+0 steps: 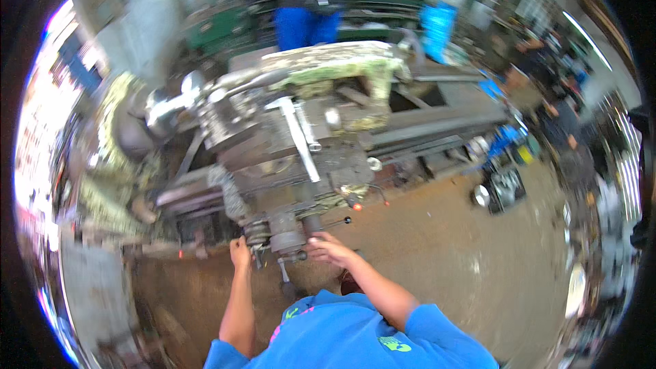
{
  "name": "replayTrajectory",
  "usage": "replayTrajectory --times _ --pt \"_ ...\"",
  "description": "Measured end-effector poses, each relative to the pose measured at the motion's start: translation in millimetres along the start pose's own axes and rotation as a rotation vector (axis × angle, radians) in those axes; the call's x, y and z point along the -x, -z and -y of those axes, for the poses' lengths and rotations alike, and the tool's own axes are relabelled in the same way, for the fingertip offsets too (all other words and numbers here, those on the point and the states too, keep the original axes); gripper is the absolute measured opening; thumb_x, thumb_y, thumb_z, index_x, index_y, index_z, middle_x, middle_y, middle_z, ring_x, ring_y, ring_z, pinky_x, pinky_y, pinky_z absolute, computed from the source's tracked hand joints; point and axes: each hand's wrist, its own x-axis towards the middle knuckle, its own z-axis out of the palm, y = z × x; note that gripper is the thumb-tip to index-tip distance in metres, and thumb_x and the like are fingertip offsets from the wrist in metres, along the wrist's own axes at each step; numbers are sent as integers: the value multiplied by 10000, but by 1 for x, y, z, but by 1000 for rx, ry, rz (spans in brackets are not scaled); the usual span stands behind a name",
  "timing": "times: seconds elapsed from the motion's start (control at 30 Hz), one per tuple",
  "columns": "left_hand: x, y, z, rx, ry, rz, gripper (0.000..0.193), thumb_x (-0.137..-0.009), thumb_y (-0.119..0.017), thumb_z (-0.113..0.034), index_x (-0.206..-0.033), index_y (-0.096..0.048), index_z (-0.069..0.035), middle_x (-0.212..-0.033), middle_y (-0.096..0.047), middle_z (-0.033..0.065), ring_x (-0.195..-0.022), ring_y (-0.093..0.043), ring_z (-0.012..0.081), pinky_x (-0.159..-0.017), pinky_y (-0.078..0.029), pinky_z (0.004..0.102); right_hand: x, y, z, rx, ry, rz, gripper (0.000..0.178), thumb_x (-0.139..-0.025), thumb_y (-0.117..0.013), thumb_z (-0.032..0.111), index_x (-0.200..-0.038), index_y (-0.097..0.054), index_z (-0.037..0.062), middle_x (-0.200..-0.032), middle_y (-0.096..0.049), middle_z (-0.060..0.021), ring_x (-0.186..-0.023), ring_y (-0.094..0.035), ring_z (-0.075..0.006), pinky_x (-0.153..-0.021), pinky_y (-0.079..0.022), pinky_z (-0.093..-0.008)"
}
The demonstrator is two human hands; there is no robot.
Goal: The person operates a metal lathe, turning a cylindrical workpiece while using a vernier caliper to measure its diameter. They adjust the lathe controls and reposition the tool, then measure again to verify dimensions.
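Both of your hands are on the near end of the lathe carriage, whose bed runs long across the frame from left to right. Your left hand grips the small handwheel from its left side, fingers curled; how tightly they close cannot be told. Your right hand lies just right of the hub, fingers pressed together and touching its edge. A crank lever hangs between your hands.
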Motion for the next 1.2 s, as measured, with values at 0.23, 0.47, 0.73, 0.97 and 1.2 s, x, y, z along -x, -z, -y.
replayTrajectory --times 0.23,0.47,0.73,0.97,1.2 --pt "8 26 -4 175 145 -122 367 -995 -640 -381 -1210 -564 -94 -649 -571 40 -472 -529 132 -401 -428 297 21 232 -19 29 -134 -569 449 -995 -515 260 -1412 -520 95 -1300 -590 -196 -1128 -613 -342 -949 -511 -470" --pt "-4 32 7 70 161 -229 316 -994 -621 -381 -1128 -601 -95 -727 -587 43 -482 -505 134 -445 -448 300 20 385 19 463 -201 -752 338 -966 -573 250 -1208 -683 42 -1017 -663 -163 -787 -670 -291 -680 -545 -435" --pt "-26 28 91 69 506 1 438 -906 -676 -378 -1242 -599 -107 -1077 -672 84 -1075 -628 299 -857 -496 542 -15 388 54 685 -153 -679 208 -928 -663 244 -989 -659 45 -811 -656 -73 -637 -642 -218 -549 -506 -392" --pt "-54 -30 194 -566 -34 144 466 -895 -657 -307 -1304 -549 -112 -1145 -670 93 -1096 -612 295 -921 -504 439 -3 411 54 654 -259 -574 276 -1028 -514 351 -1083 -654 119 -814 -647 -36 -652 -642 -215 -583 -510 -384" --pt "-73 -46 196 -836 101 25 298 -885 -560 -202 -1106 -694 -55 -1031 -719 234 -1019 -682 432 -870 -555 503 -12 408 77 848 -493 -634 207 -980 -618 344 -1055 -599 152 -833 -625 -60 -687 -637 -228 -642 -521 -432"
